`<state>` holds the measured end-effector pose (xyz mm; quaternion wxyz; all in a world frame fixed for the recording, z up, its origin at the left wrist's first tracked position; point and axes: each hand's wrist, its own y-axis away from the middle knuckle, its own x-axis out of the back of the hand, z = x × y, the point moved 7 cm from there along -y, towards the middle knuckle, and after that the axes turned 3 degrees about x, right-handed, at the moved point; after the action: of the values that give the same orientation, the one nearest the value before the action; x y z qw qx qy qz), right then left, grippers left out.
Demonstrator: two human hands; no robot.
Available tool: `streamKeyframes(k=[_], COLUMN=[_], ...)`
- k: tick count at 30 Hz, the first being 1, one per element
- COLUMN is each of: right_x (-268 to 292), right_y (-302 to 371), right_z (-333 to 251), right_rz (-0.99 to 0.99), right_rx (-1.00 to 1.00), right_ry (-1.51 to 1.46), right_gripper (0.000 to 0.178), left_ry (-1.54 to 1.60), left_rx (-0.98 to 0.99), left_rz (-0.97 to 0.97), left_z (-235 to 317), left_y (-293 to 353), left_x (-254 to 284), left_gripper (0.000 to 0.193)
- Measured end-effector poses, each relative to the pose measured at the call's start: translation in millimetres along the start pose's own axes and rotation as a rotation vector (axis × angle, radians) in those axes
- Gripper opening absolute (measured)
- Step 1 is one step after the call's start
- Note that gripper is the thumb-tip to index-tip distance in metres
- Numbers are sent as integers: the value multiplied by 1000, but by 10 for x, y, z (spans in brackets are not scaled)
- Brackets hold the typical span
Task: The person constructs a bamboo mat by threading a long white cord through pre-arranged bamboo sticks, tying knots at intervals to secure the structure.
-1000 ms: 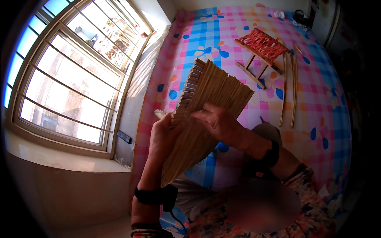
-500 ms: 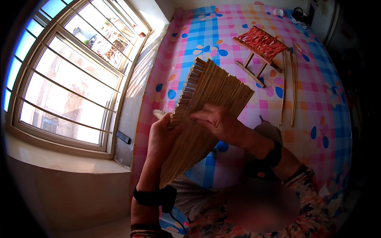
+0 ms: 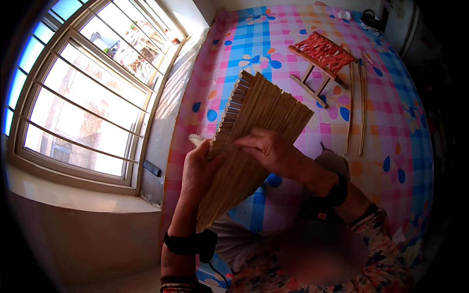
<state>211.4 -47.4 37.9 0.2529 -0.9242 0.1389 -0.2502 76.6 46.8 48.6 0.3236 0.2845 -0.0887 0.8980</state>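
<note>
While the left hand (image 3: 194,168) grips the near left edge of a two-layer panel of dried plant stalks (image 3: 264,105), thumb over the top, the right hand (image 3: 271,152) rests on its upper face with fingers bent toward the stalks; shadow hides whether those fingertips are closed or pinch something as thin as a needle or thread, so I cannot tell. The panel is held up in front of the person, tilted, above a plaid, flower-printed sheet (image 3: 281,39). Its upper layer looks well advanced: the stalks lie close side by side, and the piece holds together as one sheet. Beneath them, other stalks run crosswise, their cut round ends lined up along the left edge, with gaps showing between several toward the far corner. My judgement is that much of the joining is done, while the gapped edge and the uneven, stepped far end suggest closing up and trimming are left; the underside is out of view, so its state is unknown. A few long, thin stalks (image 3: 363,112) lie apart on the sheet, not part of the panel, near a wooden stool with a red woven seat (image 3: 322,51).
</note>
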Motion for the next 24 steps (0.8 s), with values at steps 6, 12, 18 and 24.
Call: streamKeyframes(k=[6,12,18,24], right_x=[-17,82,205,403], right_y=[-4,-15,206,672], right_z=[-13,-225,-424,-545], right_rz=[32,-58,-156,-179], right_rx=[51,-17,-13,-168], right_ry=[-6,103,319,301], right_gripper=[21,20,14,20], left_ry=[24,-43,-145,-229], left_rx=[-28,-44,-141,-311], left_rz=[7,60,127,127], left_z=[-23,23,347,530], left_y=[0,128,421,810], left_x=[-4,-42,-291,-676], left_gripper=[28,26,24,20])
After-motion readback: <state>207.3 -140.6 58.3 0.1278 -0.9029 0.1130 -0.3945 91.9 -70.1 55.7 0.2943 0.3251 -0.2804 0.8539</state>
